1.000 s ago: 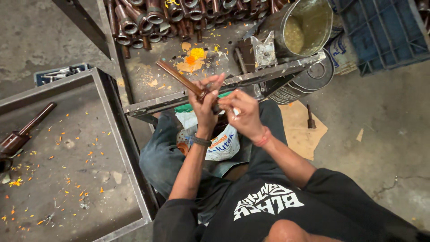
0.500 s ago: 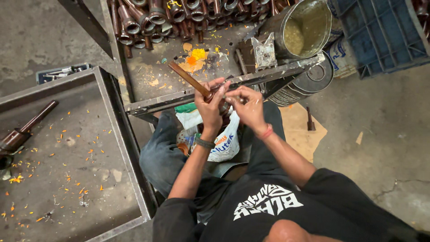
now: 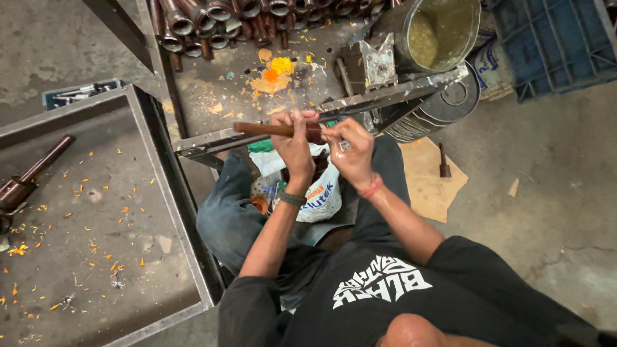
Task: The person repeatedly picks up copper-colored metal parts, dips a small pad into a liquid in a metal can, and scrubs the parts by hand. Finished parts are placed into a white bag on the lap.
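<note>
A brown metal rod (image 3: 260, 128) lies almost level in front of the angle-iron bar (image 3: 392, 95). My left hand (image 3: 294, 144) is wrapped around its right part, and a dark band sits on that wrist. My right hand (image 3: 350, 153), with a red thread on the wrist, meets the left hand at the rod's right end. Its fingers are pinched on a small pale piece (image 3: 344, 146) that I cannot identify. The rod's right end is hidden by both hands. A white plastic bag (image 3: 321, 196) rests in my lap below them.
A large tin of yellowish liquid (image 3: 443, 32) stands behind the bar, with a second round tin (image 3: 443, 109) under it. Several brown pipes (image 3: 218, 16) are stacked at the top. A steel-framed tray (image 3: 160, 167) at the left holds another brown part (image 3: 32, 170). A blue crate (image 3: 553, 45) and cardboard (image 3: 430, 177) lie to the right.
The rod has swung from pointing up-left to nearly level. Both hands stayed together at its right end.
</note>
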`<action>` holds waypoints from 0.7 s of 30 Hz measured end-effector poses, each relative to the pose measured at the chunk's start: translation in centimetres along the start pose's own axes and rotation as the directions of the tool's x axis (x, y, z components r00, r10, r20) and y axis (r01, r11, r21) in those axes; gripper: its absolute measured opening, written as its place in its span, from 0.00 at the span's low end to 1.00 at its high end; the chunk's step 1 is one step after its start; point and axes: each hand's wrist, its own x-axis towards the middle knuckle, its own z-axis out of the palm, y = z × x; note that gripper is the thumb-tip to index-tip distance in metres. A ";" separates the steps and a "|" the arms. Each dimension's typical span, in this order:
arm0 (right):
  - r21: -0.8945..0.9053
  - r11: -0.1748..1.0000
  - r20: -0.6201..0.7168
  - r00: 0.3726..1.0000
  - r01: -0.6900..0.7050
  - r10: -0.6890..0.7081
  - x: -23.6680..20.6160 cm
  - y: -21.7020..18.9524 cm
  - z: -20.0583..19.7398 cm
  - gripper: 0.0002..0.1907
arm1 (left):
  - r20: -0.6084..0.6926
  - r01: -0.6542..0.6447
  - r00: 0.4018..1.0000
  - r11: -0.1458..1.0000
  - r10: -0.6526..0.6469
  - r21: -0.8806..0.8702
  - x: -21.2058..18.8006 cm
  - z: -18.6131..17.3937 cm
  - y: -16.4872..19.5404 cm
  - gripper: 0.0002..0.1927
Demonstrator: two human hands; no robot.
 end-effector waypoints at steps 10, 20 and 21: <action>0.102 0.995 0.125 0.992 -0.021 0.008 -0.2 -0.1 -0.9 0.07 | -0.170 0.031 0.984 0.992 -0.052 -0.122 -0.5 0.1 -1.2 0.11; 0.127 0.950 0.285 0.928 -0.284 0.239 -5.9 6.0 -3.7 0.07 | 0.286 0.191 0.886 0.849 -0.365 0.493 -1.3 -0.9 -4.5 0.10; 0.074 0.935 0.251 0.914 -0.346 0.319 -6.9 7.0 -4.1 0.06 | 0.412 0.056 0.814 0.760 -0.410 0.647 -1.5 -1.2 -4.9 0.10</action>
